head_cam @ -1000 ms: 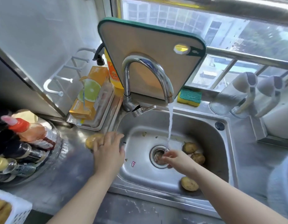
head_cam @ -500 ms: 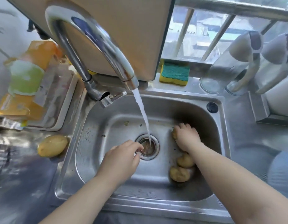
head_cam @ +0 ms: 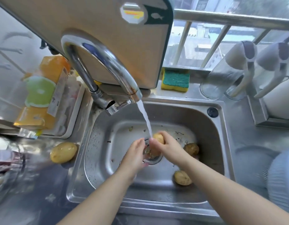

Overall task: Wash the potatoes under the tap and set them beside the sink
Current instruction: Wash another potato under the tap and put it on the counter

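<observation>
Gripping the held potato (head_cam: 158,138), right hand (head_cam: 169,146) keeps it under the tap (head_cam: 108,65) above the sink (head_cam: 219,143) drain. Left hand (head_cam: 135,154) is open beside it, fingers loosely extended, holding nothing. Second potato (head_cam: 191,148) and third potato (head_cam: 182,177) lie in the sink's right part. Fourth potato (head_cam: 63,152) rests just left of the sink.

- Potatoes x4: held potato (head_cam: 158,138) in R hand (head_cam: 167,147); far potato (head_cam: 191,148) & near potato (head_cam: 182,177) beside R forearm; counter potato (head_cam: 63,152) left of L hand (head_cam: 135,155).
- Hands x2.
- Sponge (head_cam: 175,80) x1, tap (head_cam: 98,62) x1, cutting board (head_cam: 108,21) x1, all beyond hands.
</observation>
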Action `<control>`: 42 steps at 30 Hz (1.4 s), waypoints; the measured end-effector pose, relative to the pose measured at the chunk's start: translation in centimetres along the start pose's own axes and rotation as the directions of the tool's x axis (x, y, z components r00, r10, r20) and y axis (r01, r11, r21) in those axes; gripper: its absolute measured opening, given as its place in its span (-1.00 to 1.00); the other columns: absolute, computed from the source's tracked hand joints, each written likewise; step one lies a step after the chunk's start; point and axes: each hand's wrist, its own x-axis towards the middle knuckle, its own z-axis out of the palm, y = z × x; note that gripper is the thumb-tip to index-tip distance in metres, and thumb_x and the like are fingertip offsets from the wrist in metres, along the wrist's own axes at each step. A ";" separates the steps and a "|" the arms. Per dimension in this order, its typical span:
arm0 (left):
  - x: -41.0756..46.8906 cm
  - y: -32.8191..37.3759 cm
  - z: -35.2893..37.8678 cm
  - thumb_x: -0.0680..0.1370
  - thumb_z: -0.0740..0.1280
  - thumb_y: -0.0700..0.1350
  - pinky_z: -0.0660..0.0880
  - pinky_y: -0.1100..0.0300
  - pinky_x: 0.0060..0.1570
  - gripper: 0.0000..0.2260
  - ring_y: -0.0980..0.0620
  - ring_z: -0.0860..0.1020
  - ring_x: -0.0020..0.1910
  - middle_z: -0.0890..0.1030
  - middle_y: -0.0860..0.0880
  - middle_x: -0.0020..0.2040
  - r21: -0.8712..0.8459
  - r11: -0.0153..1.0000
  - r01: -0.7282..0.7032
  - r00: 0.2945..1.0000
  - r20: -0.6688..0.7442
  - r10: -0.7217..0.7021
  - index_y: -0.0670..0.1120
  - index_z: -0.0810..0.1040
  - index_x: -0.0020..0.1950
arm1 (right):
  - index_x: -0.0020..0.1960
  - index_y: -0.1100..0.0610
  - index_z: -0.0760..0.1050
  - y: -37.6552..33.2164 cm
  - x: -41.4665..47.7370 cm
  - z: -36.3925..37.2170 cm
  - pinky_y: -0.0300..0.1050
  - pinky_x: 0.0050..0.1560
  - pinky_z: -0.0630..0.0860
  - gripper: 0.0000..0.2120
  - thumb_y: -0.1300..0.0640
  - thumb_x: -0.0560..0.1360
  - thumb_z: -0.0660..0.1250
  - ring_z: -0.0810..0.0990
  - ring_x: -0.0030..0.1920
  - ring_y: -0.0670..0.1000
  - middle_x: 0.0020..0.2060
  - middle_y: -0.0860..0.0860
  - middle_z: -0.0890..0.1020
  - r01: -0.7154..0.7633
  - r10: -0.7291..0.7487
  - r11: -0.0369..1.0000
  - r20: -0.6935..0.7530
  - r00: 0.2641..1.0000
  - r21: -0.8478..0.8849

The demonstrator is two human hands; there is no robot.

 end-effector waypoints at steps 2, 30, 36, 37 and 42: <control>-1.2 0.4 1.7 0.65 0.06 0.03 0.55 0.09 -0.14 -0.70 -0.09 0.56 0.09 0.58 -0.11 0.14 -0.280 0.958 0.055 0.997 0.073 -0.036 -0.05 0.48 0.22 | 0.00 0.09 0.51 -1.6 -1.8 1.4 -0.01 0.02 0.57 -0.69 -0.15 0.53 0.23 0.61 -0.12 -0.04 -0.15 0.01 0.64 -0.047 0.058 0.975 -0.042 0.997 0.217; -1.4 3.1 1.0 0.40 0.35 0.19 0.39 0.23 -0.44 -0.65 0.13 0.48 -0.44 0.57 0.10 -0.36 0.008 0.951 -0.311 0.950 -0.030 0.311 0.03 0.56 0.09 | 0.15 0.06 0.54 -7.1 -3.1 1.7 -0.21 -0.27 0.49 -0.75 0.10 0.63 0.11 0.59 -0.22 -0.07 -0.19 0.01 0.64 -0.090 0.159 0.598 -0.008 0.987 0.797; -1.9 4.3 1.4 0.64 0.11 0.03 0.16 0.32 -0.59 -0.72 0.14 0.25 -0.56 0.36 0.03 -0.47 -0.238 0.969 -0.066 0.997 0.020 0.073 -0.07 0.53 -0.07 | 0.29 -0.02 0.34 -5.9 -3.7 1.7 -0.19 -0.32 0.47 -0.73 0.06 0.59 0.20 0.52 -0.23 0.01 -0.07 0.10 0.58 -0.009 0.033 0.817 -0.032 0.999 0.576; -2.2 4.4 1.4 0.65 0.08 0.02 0.18 0.31 -0.57 -0.71 0.14 0.26 -0.55 0.37 0.02 -0.45 -0.256 0.966 -0.048 0.996 0.059 0.065 -0.08 0.53 -0.05 | 0.26 0.00 0.35 -6.0 -3.6 1.6 -0.18 -0.36 0.45 -0.73 0.07 0.57 0.24 0.49 -0.27 0.04 -0.11 0.11 0.57 -0.018 0.054 0.818 -0.045 0.998 0.575; -3.1 4.0 1.2 0.67 0.04 -0.07 0.32 0.34 -0.41 -0.75 0.17 0.35 -0.45 0.53 0.08 -0.37 -0.238 0.963 -0.124 0.954 0.239 0.182 -0.04 0.48 0.17 | -0.04 0.13 0.44 -6.4 -2.8 1.5 -0.25 -0.57 0.27 -0.81 0.01 0.59 0.19 0.37 -0.48 -0.04 -0.30 0.12 0.47 -0.061 0.135 0.769 -0.069 0.988 0.636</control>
